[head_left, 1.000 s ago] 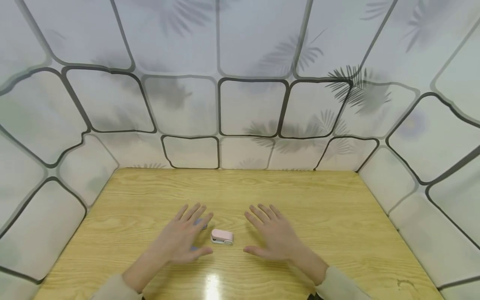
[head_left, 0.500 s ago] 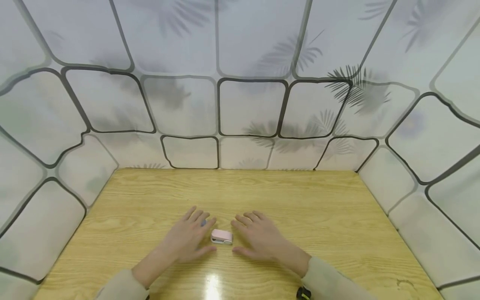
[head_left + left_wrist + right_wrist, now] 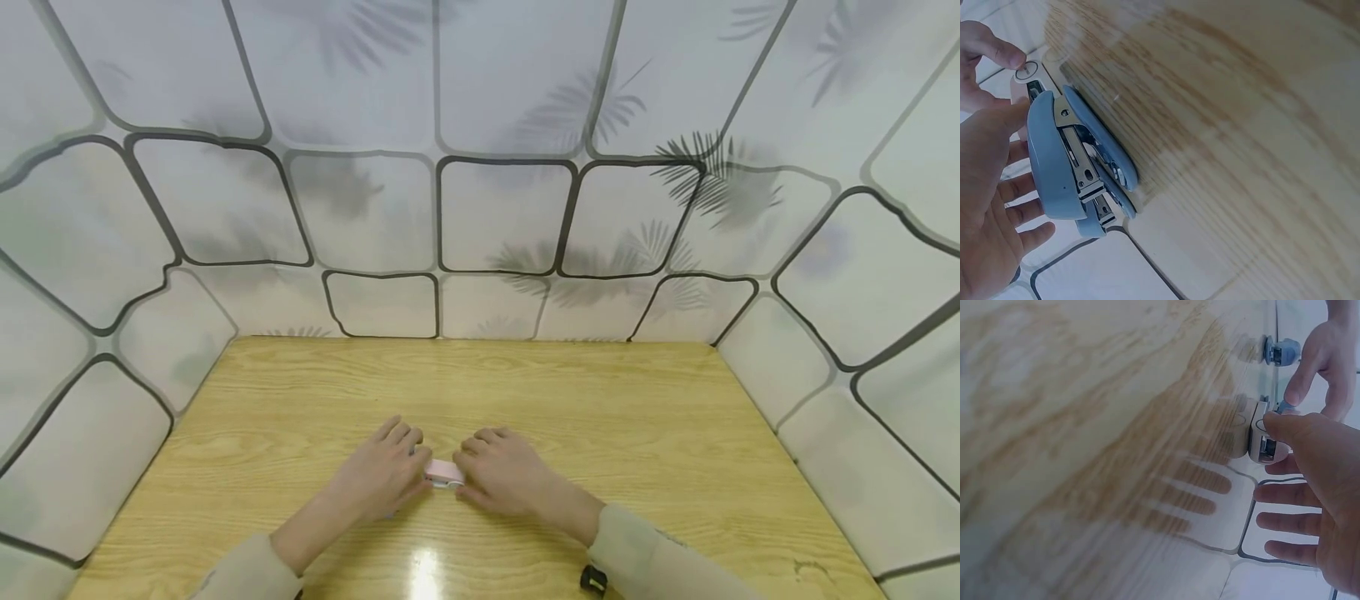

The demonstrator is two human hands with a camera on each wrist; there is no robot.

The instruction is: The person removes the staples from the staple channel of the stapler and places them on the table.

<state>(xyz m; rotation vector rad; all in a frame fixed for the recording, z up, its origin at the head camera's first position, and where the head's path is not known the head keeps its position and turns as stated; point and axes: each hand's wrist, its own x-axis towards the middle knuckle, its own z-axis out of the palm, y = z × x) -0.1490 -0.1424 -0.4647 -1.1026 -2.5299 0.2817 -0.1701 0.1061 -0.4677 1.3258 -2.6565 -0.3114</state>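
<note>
The left hand (image 3: 375,477) and right hand (image 3: 504,473) pinch opposite ends of the pink stapler (image 3: 444,472) on the tabletop (image 3: 480,383); two blue staplers (image 3: 1054,165) sit left of it, beside the left hand, one nearer, one farther.

3 staplers (image 3: 1054,162) on wood-grain table (image 3: 480,383)

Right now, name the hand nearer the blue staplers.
Left hand, close by the blue staplers; the right hand is farther, at the right end of the pink stapler.
</note>
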